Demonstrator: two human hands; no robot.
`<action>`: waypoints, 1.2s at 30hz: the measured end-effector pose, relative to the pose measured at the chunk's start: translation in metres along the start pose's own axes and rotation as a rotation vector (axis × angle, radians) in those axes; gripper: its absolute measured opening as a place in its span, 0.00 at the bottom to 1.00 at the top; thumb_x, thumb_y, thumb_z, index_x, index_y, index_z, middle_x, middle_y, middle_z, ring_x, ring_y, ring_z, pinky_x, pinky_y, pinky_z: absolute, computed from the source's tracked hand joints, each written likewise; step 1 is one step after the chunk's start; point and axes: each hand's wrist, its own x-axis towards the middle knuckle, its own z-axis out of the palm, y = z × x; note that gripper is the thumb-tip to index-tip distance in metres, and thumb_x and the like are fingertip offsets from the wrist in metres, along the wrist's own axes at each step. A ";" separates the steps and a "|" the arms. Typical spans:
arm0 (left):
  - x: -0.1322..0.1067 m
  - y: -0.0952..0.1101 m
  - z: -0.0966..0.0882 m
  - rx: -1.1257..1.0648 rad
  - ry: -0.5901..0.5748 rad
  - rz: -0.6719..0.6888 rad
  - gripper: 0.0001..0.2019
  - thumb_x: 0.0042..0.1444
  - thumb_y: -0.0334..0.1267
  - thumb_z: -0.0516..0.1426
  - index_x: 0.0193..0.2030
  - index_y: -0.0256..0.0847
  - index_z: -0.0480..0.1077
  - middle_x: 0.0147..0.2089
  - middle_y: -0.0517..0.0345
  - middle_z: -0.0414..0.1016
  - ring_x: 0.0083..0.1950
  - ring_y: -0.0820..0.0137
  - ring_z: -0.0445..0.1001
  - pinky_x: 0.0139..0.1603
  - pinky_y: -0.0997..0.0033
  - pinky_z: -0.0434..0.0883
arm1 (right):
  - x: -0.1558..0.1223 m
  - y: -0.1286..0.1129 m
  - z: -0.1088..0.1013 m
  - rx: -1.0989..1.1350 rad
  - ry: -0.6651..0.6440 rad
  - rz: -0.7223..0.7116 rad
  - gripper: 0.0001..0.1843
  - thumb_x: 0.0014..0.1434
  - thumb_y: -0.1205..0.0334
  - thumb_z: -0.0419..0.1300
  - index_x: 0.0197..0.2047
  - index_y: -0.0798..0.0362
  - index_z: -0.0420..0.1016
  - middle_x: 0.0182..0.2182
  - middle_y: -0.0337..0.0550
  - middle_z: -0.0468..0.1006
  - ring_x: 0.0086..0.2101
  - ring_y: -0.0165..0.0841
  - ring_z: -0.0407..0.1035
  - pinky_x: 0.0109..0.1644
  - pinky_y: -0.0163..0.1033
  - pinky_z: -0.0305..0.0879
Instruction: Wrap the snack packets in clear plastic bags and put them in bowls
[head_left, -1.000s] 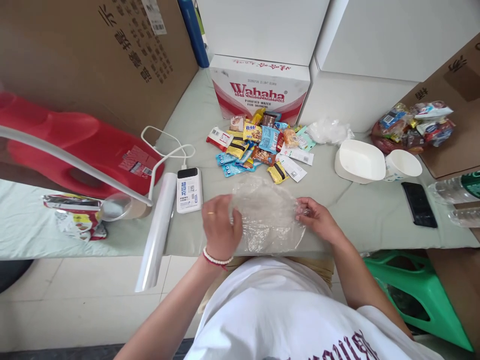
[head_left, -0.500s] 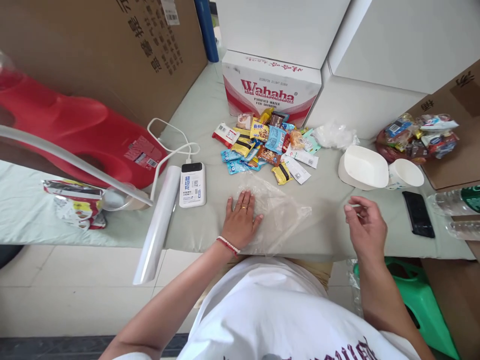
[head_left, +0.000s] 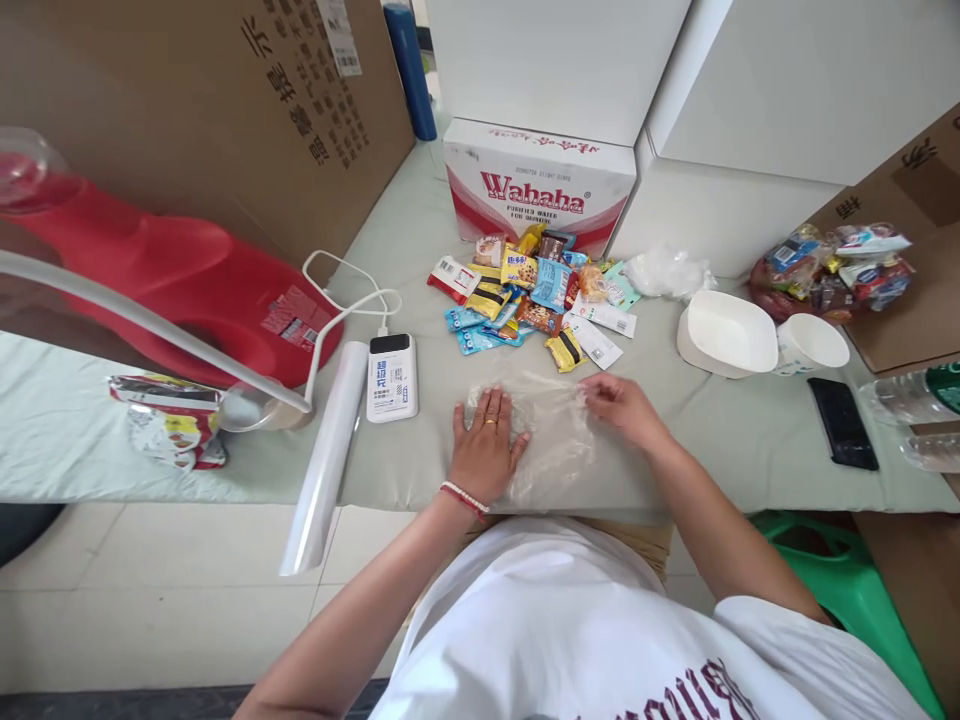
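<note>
A clear plastic bag (head_left: pixel 551 440) lies flat on the pale green table (head_left: pixel 675 460) just in front of me. My left hand (head_left: pixel 486 446) rests flat on the bag's left part, fingers stretched out, a ring on one finger and a bead bracelet at the wrist. My right hand (head_left: pixel 619 405) is at the bag's upper right corner, its fingertips pinched on the plastic edge. A pile of small snack packets (head_left: pixel 529 295) lies just beyond the bag.
A roll of clear film (head_left: pixel 328 458) and a white power bank (head_left: pixel 392 377) lie left of the bag. A red jug (head_left: pixel 180 290) lies far left. White bowl (head_left: pixel 727 335), paper cup (head_left: pixel 811 350), black phone (head_left: pixel 843 423) and a bagged snack bundle (head_left: pixel 829 265) sit right. A Wahaha carton (head_left: pixel 536 185) stands behind.
My right hand, lifted off to the right half a second ago, has come back to the bag's upper right corner. The left hand stays flat on the bag, which now looks more folded in.
</note>
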 end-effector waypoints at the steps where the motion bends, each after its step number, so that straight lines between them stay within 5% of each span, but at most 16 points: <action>1: 0.000 0.000 0.000 0.000 -0.004 -0.004 0.31 0.73 0.48 0.44 0.77 0.32 0.56 0.80 0.37 0.49 0.80 0.49 0.52 0.76 0.29 0.47 | 0.003 -0.004 -0.015 -0.122 0.095 -0.103 0.17 0.54 0.47 0.66 0.42 0.49 0.79 0.30 0.40 0.76 0.29 0.33 0.68 0.36 0.40 0.68; 4: 0.002 0.002 0.002 -0.003 -0.007 -0.031 0.32 0.73 0.48 0.43 0.77 0.33 0.55 0.80 0.37 0.48 0.80 0.49 0.53 0.75 0.26 0.46 | 0.002 -0.025 -0.054 -0.465 0.426 -0.382 0.18 0.63 0.51 0.60 0.53 0.49 0.78 0.43 0.48 0.78 0.37 0.38 0.71 0.49 0.48 0.71; 7: 0.002 0.004 0.004 -0.001 0.003 -0.062 0.32 0.73 0.49 0.43 0.77 0.33 0.55 0.80 0.37 0.48 0.80 0.48 0.53 0.75 0.24 0.45 | -0.019 -0.055 -0.056 -0.615 0.595 -0.528 0.20 0.68 0.51 0.56 0.58 0.48 0.77 0.51 0.53 0.75 0.44 0.42 0.72 0.55 0.52 0.71; 9: 0.001 0.005 0.004 0.003 -0.001 -0.071 0.32 0.72 0.49 0.43 0.77 0.34 0.55 0.80 0.36 0.48 0.80 0.47 0.53 0.74 0.23 0.44 | -0.040 -0.070 -0.034 -0.697 0.405 -0.631 0.20 0.70 0.50 0.56 0.61 0.44 0.76 0.55 0.53 0.75 0.53 0.46 0.71 0.62 0.55 0.68; 11: 0.000 0.005 0.003 0.005 -0.011 -0.073 0.32 0.72 0.49 0.44 0.77 0.35 0.55 0.80 0.37 0.47 0.80 0.47 0.53 0.74 0.23 0.44 | -0.056 -0.071 -0.009 -0.790 0.006 -0.725 0.23 0.69 0.50 0.60 0.64 0.41 0.74 0.59 0.51 0.75 0.62 0.48 0.65 0.69 0.57 0.61; 14: -0.001 0.001 0.001 0.004 -0.009 -0.067 0.32 0.72 0.49 0.45 0.78 0.35 0.55 0.80 0.37 0.48 0.80 0.48 0.53 0.75 0.24 0.43 | -0.064 -0.042 0.002 -0.848 -0.396 -0.692 0.21 0.69 0.59 0.59 0.64 0.42 0.75 0.54 0.51 0.79 0.65 0.47 0.62 0.72 0.59 0.56; 17: -0.002 -0.006 -0.002 -0.015 -0.017 -0.039 0.33 0.72 0.50 0.44 0.78 0.35 0.55 0.80 0.38 0.49 0.80 0.49 0.53 0.76 0.26 0.43 | -0.062 0.010 -0.034 -0.771 -0.383 -0.541 0.18 0.70 0.67 0.53 0.52 0.46 0.83 0.41 0.52 0.81 0.59 0.46 0.68 0.64 0.58 0.66; 21: -0.004 -0.014 -0.007 -0.033 -0.039 0.003 0.33 0.71 0.53 0.47 0.78 0.38 0.56 0.80 0.39 0.49 0.80 0.48 0.53 0.75 0.26 0.44 | -0.068 0.057 -0.103 -0.643 -0.275 -0.360 0.14 0.68 0.57 0.57 0.40 0.44 0.86 0.38 0.52 0.81 0.54 0.49 0.70 0.57 0.60 0.70; 26: -0.011 -0.016 -0.016 -0.031 -0.053 0.025 0.32 0.69 0.54 0.50 0.77 0.46 0.58 0.80 0.42 0.50 0.80 0.45 0.51 0.74 0.25 0.46 | -0.066 0.038 -0.133 -0.680 -0.196 -0.262 0.13 0.66 0.53 0.58 0.43 0.44 0.85 0.41 0.49 0.83 0.50 0.48 0.74 0.57 0.58 0.70; 30: -0.017 -0.015 -0.017 -0.016 -0.066 0.020 0.31 0.69 0.54 0.50 0.76 0.49 0.59 0.80 0.44 0.51 0.80 0.44 0.52 0.73 0.22 0.45 | -0.014 -0.015 -0.100 -0.753 -0.096 -0.333 0.16 0.68 0.56 0.55 0.49 0.46 0.83 0.46 0.48 0.83 0.45 0.44 0.76 0.54 0.50 0.71; 33: -0.020 -0.010 -0.014 0.009 -0.070 -0.010 0.30 0.70 0.52 0.49 0.76 0.47 0.59 0.80 0.43 0.49 0.80 0.45 0.51 0.72 0.21 0.46 | 0.043 -0.047 -0.048 -0.905 -0.107 -0.340 0.16 0.69 0.59 0.55 0.52 0.51 0.81 0.47 0.52 0.81 0.48 0.46 0.74 0.52 0.47 0.69; 36: -0.020 -0.004 -0.009 0.027 -0.047 -0.038 0.30 0.71 0.51 0.48 0.76 0.46 0.59 0.81 0.43 0.48 0.81 0.46 0.50 0.72 0.22 0.47 | 0.093 -0.059 0.004 -1.083 0.037 -0.335 0.23 0.67 0.55 0.61 0.62 0.53 0.74 0.56 0.59 0.76 0.58 0.54 0.65 0.54 0.50 0.67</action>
